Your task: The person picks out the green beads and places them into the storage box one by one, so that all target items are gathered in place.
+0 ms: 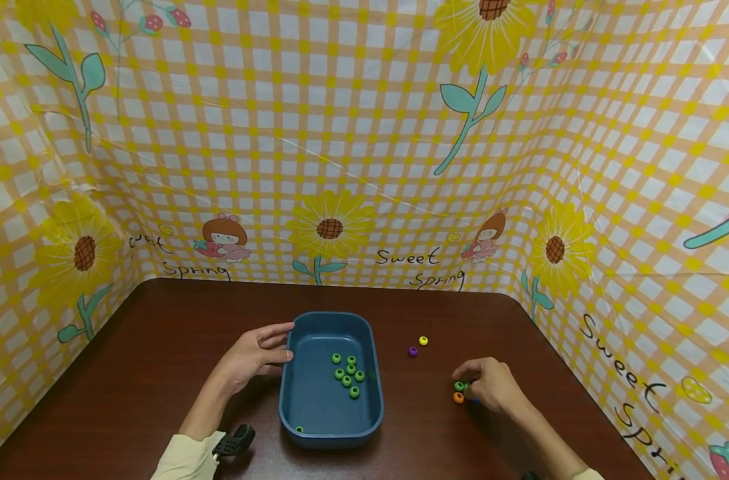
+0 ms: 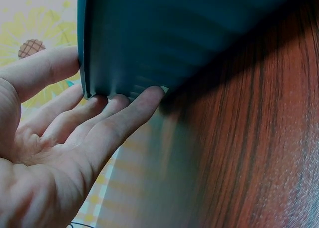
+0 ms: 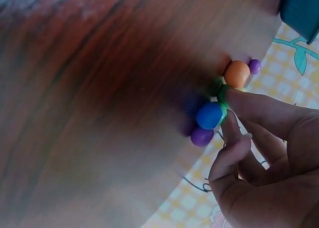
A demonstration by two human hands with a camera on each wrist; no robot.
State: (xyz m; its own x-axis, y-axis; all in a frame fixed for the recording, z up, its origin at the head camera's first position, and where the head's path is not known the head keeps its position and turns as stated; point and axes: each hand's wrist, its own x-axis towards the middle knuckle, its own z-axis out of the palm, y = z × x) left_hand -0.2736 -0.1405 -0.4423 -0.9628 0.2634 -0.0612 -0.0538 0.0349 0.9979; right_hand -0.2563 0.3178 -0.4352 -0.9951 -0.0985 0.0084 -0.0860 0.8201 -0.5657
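Observation:
A blue plastic box [image 1: 331, 417] stands on the table with several green beads [image 1: 347, 381] inside. Against its left side my left hand [image 1: 259, 357] rests, fingers extended along the outer wall; the left wrist view shows fingertips [image 2: 152, 93] touching that wall. To the right of the box, my right hand [image 1: 490, 383] reaches down to a small group of beads. Its thumb and forefinger pinch at a green bead [image 3: 223, 93], partly covered by them. An orange bead [image 3: 237, 74], a blue bead [image 3: 209, 115] and a purple bead [image 3: 202, 136] lie close by the fingertips.
A yellow bead [image 1: 423, 341] and another purple bead [image 1: 413, 351] lie between the box and my right hand. The dark wooden table [image 1: 220, 307] is bordered at the back and sides by a checked cloth [image 1: 388, 147] with sunflowers.

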